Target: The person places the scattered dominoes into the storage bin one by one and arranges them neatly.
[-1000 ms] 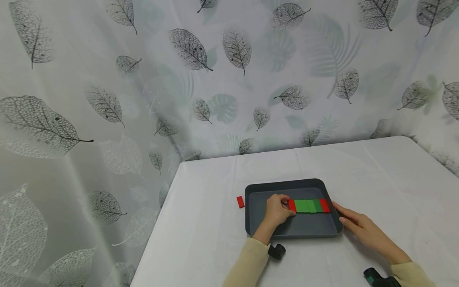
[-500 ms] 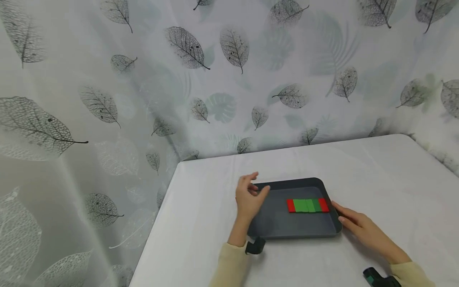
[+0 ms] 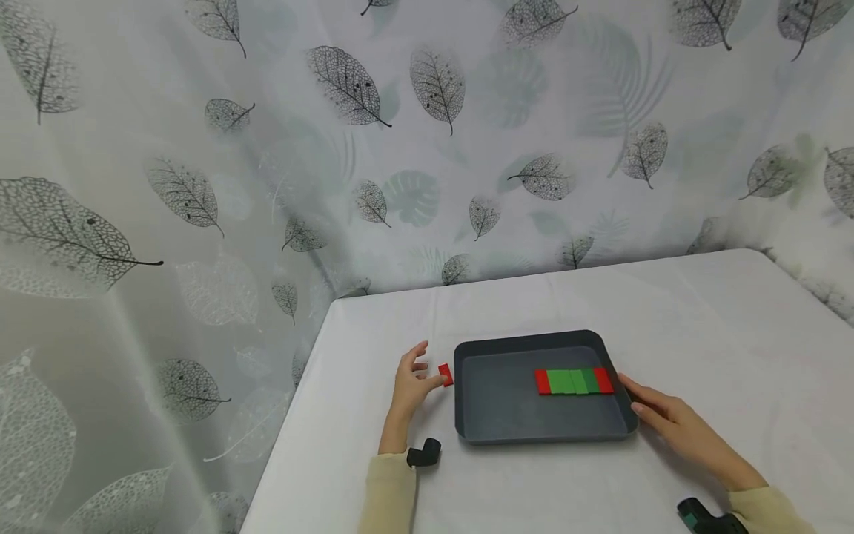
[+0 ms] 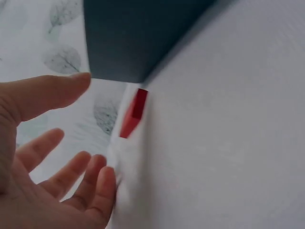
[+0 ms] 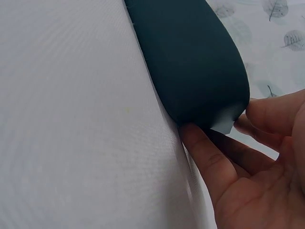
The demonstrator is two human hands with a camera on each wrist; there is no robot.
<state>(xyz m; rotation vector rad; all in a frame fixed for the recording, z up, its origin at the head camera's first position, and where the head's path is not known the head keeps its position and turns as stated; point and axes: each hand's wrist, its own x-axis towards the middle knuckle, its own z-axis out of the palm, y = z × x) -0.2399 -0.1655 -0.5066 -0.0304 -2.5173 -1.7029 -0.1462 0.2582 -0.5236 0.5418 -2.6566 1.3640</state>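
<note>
A red tile (image 3: 445, 374) lies on the white tablecloth, just left of the dark grey tray (image 3: 494, 415). My left hand (image 3: 408, 386) is beside that tile, fingers spread and holding nothing. In the left wrist view, a gap shows between the thumb (image 4: 52, 98) and the other fingers, with the red tile (image 4: 134, 113) ahead. Inside the tray, a row of flat tiles runs to the right wall: a red tile (image 3: 543, 382), several green tiles (image 3: 567, 382) and another red tile (image 3: 603, 380). At the tray's right edge, my right hand (image 3: 680, 426) holds the wall between thumb and fingers.
A white cloth (image 3: 347, 415) covers the table under the tray. Behind it and along the left hangs a leaf-patterned curtain (image 3: 400, 245). Dark wrist devices sit at my left cuff (image 3: 424, 452) and right cuff (image 3: 710, 517).
My left hand has let go of the red tile at the row's left end. It has moved left, out over the tray's edge, to the loose red tile. The right hand stays put.
</note>
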